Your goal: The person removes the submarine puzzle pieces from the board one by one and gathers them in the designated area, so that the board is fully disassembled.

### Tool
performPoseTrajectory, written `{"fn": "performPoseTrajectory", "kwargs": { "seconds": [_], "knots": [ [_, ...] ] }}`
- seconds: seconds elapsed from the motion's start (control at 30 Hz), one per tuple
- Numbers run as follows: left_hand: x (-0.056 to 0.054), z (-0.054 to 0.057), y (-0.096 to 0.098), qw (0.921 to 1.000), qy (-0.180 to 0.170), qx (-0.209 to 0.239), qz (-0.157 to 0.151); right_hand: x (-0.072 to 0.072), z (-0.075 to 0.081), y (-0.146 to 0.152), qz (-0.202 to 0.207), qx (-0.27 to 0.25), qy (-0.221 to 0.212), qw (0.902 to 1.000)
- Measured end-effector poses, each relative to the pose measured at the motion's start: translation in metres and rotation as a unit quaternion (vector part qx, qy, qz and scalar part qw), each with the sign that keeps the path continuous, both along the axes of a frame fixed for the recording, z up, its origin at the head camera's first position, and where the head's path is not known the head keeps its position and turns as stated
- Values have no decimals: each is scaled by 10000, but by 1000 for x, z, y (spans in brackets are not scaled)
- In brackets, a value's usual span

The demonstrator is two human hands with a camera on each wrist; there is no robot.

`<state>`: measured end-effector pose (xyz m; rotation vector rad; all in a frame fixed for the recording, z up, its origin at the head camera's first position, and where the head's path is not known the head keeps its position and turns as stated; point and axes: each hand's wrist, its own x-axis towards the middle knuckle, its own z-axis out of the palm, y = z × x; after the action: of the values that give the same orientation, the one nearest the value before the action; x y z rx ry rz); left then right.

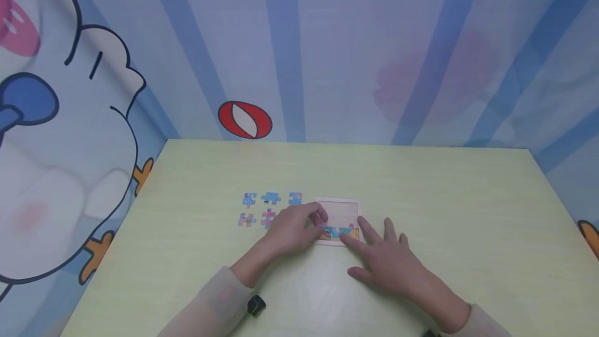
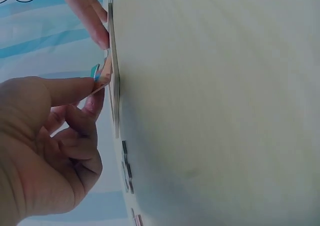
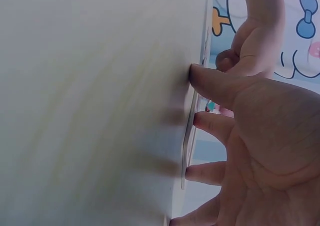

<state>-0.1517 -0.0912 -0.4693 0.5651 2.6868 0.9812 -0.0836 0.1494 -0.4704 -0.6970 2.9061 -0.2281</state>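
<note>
A shallow puzzle tray with a pale rim lies flat on the table, and joined puzzle pieces line its near edge. My left hand is over the tray's left side. Between its thumb and index finger it pinches a puzzle piece, which is tilted at the tray's near left corner in the left wrist view. My right hand lies spread at the right side, its index fingertip touching the pieces and another finger at the right rim. The right thumb rests on the table in the right wrist view.
Left of the tray lie several loose puzzle pieces in two rows, some partly hidden behind my left hand. The pale table meets a blue striped backdrop at its far edge. A cartoon figure covers the left wall.
</note>
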Motion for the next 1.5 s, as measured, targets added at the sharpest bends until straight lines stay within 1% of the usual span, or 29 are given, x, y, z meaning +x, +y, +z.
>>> {"fn": "performPoseTrajectory", "kwargs": {
  "seconds": [0.07,0.17,0.3,0.43,0.6,0.8,0.9,1.03,1.2,1.33,1.5],
  "knots": [
    [1,0,-4,9999,-15,142,50,0,0,0,-4,-4,-22,10000],
    [4,3,-11,9995,-90,230,217,1,-1,-1,15,-15,-2,10000],
    [8,8,-29,9986,-66,354,386,2,-3,-1,-2,-30,17,10000],
    [13,12,-54,9971,-10,457,608,3,-4,-1,-42,-52,-30,10000],
    [21,13,-92,9934,-98,473,1039,5,-4,-1,-50,-73,-89,9999],
    [31,12,-132,9866,-329,208,1582,6,-3,-2,-29,-66,-124,9999],
    [32,10,-145,9854,-375,123,1654,5,-3,0,-39,-10,-93,9999],
    [33,5,-157,9850,-482,69,1656,3,-3,1,-41,28,-43,10000],
    [32,0,-161,9851,-566,46,1621,2,-3,1,-20,32,-55,10000],
    [30,-2,-161,9860,-535,-30,1580,1,-2,1,-26,-1,-55,10000],
    [29,-2,-160,9865,-394,-291,1561,1,-2,1,-19,-21,-47,10000]
  ]
}}
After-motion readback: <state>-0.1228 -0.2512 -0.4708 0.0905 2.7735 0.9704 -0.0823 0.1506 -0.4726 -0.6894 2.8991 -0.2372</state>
